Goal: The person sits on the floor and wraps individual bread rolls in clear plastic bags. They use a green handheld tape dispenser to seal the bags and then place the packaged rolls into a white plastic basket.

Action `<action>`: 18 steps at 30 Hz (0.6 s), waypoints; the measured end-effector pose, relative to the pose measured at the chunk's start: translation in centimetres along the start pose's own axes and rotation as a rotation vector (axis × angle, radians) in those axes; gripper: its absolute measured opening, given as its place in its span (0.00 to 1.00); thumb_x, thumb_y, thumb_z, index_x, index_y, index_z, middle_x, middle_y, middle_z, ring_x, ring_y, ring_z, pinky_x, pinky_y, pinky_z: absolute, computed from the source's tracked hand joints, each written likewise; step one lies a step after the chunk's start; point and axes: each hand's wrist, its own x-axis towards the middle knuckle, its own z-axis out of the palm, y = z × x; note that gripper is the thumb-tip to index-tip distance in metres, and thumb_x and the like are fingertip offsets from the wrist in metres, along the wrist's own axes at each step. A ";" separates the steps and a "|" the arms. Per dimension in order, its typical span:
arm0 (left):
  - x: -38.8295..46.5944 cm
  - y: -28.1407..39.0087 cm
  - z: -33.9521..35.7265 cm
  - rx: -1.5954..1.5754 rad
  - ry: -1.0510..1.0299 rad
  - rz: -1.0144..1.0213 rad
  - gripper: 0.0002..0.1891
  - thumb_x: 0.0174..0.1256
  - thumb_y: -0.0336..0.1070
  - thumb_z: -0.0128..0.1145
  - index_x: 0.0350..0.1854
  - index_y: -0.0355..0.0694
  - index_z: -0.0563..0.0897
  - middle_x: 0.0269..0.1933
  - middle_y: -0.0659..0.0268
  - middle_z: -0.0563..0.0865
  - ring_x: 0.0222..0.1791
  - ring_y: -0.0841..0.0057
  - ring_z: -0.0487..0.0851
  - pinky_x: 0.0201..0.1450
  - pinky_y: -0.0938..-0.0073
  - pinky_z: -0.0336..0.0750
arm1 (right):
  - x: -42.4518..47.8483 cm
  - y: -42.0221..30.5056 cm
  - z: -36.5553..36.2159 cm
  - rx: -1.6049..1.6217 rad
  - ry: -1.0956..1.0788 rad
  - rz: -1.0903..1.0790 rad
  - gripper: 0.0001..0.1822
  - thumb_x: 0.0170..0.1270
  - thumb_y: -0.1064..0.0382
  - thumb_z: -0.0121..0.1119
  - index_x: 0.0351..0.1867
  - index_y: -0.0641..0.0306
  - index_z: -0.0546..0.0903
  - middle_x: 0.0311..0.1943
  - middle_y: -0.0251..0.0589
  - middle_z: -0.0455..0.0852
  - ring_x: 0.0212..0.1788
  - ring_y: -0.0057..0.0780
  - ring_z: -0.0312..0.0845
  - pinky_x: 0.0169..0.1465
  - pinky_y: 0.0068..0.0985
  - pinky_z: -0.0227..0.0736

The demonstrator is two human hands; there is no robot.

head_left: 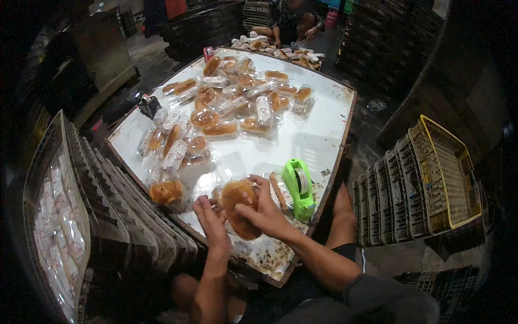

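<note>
My right hand [269,212] grips an elongated brown bread roll [238,198], thumb on top and fingers around its far side. The roll is held over the near part of the white table [319,137]; whether a clear bag covers it is hard to tell. My left hand [212,222] is at the roll's left side, fingers partly bent. Whether those fingers pinch anything is not clear. To the right of my right hand stands a bright green tape dispenser [299,190] with a roll of tape. Another wrapped roll [278,190] lies between that hand and the dispenser.
Many bagged bread rolls [220,129] cover the table's left and far side. A dark device [149,106] stands at the left edge. Stacked crates flank me, with bagged goods [60,222] at left and a yellow-rimmed crate [449,174] at right. Beyond, a person's hand [311,32] is near piled rolls [279,50].
</note>
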 end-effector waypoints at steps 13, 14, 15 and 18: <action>-6.4 1.6 0.9 0.123 -0.142 0.593 0.09 0.75 0.37 0.47 0.40 0.35 0.73 0.42 0.59 0.78 0.43 0.73 0.75 0.53 0.74 0.68 | -3.3 -6.6 -3.1 0.066 0.206 -0.040 0.07 0.71 0.64 0.52 0.39 0.67 0.75 0.35 0.40 0.76 0.41 0.29 0.73 0.50 0.29 0.67; -7.2 2.3 0.8 0.157 -0.163 0.597 0.08 0.72 0.35 0.50 0.36 0.36 0.73 0.45 0.58 0.77 0.48 0.69 0.74 0.57 0.71 0.66 | -3.9 -6.3 -2.7 0.084 0.247 -0.080 0.06 0.71 0.65 0.51 0.39 0.67 0.75 0.36 0.40 0.77 0.43 0.27 0.73 0.53 0.28 0.66; -7.2 2.2 0.7 0.270 -0.117 0.719 0.07 0.71 0.34 0.50 0.35 0.36 0.73 0.46 0.57 0.76 0.50 0.68 0.72 0.58 0.69 0.65 | -4.3 -7.5 -2.1 0.203 0.138 0.017 0.06 0.70 0.66 0.52 0.39 0.67 0.75 0.42 0.44 0.78 0.49 0.32 0.74 0.58 0.29 0.65; -6.6 2.3 -0.7 0.294 0.011 0.973 0.06 0.66 0.31 0.52 0.31 0.36 0.73 0.50 0.56 0.72 0.57 0.66 0.67 0.64 0.62 0.58 | -4.0 -10.3 -1.5 -0.049 0.213 -0.361 0.06 0.68 0.66 0.54 0.38 0.67 0.75 0.49 0.49 0.76 0.56 0.38 0.71 0.62 0.32 0.63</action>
